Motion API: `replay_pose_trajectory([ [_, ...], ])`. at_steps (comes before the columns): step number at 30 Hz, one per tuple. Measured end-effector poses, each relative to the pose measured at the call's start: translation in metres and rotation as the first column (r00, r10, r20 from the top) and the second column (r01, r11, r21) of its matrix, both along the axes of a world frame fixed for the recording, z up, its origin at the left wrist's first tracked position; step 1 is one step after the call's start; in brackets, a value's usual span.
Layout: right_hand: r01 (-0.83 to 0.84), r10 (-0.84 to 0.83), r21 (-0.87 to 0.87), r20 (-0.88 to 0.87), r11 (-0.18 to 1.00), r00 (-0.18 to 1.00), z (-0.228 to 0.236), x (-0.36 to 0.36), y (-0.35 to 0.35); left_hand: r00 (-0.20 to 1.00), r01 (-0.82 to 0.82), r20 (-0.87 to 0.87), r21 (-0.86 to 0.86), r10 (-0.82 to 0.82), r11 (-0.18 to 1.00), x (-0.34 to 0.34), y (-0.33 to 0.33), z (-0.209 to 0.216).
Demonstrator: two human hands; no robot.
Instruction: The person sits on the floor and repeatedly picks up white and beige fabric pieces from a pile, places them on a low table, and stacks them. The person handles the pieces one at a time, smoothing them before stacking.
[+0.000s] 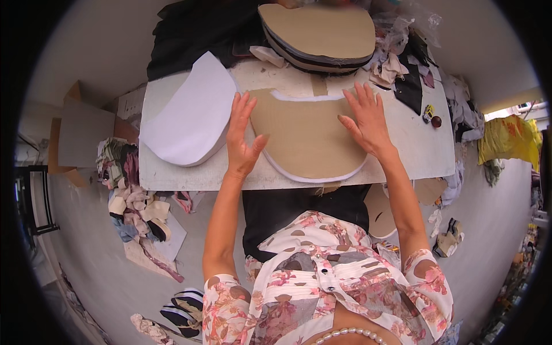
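Observation:
A tan curved panel (307, 135) lies flat before me on top of a white piece (313, 179), whose edge shows along the bottom curve and at the top notch. My left hand (244, 138) rests at the panel's left edge, fingers stretched out and thumb apart. On its right edge lies my right hand (368, 121), fingers spread. Neither hand grips anything. Left of my left hand is a stack of white curved pieces (192, 118), cut in a similar crescent-like shape.
The pale worktable (414, 152) carries a pile of tan and black panels (319, 31) at the back. Black cloth (201, 37) lies back left; scraps (388, 72), a small toy-like yellow item (428, 113) and a dark red ball (436, 121) are at right. Fabric scraps (135, 201) heap beside the table.

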State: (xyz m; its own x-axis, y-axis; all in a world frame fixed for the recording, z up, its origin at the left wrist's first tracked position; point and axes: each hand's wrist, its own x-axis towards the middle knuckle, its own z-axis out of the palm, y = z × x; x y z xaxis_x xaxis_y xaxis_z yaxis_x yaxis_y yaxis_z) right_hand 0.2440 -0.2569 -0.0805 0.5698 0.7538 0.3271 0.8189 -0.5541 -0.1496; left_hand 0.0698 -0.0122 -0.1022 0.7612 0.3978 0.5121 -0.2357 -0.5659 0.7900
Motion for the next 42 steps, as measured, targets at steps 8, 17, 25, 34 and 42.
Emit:
replay_pose_trajectory([
  [8,-0.196,0.447,0.524,-0.41,0.829,0.795,0.052,-0.06,0.156,0.822,-0.482,0.188,-0.272,0.537,0.833,-0.059,0.023,0.035],
  [17,-0.541,0.577,0.209,-0.21,0.815,0.789,-0.002,-0.123,0.269,0.586,-0.724,0.057,-0.41,0.808,0.554,-0.105,0.088,0.009],
  [25,-0.56,0.58,0.15,-0.208,0.815,0.788,0.0,-0.116,0.276,0.44,-0.769,-0.22,0.409,0.871,0.492,-0.11,0.119,-0.036],
  [34,-0.229,0.448,0.403,-0.871,0.886,0.201,0.053,-0.06,0.232,0.406,-0.736,-0.293,0.457,0.866,0.5,-0.114,0.125,-0.05],
  [42,-0.278,0.467,0.409,-0.864,0.869,0.187,0.064,-0.067,0.2,0.96,-0.138,-0.062,-0.953,0.275,0.269,-0.115,0.005,0.011],
])
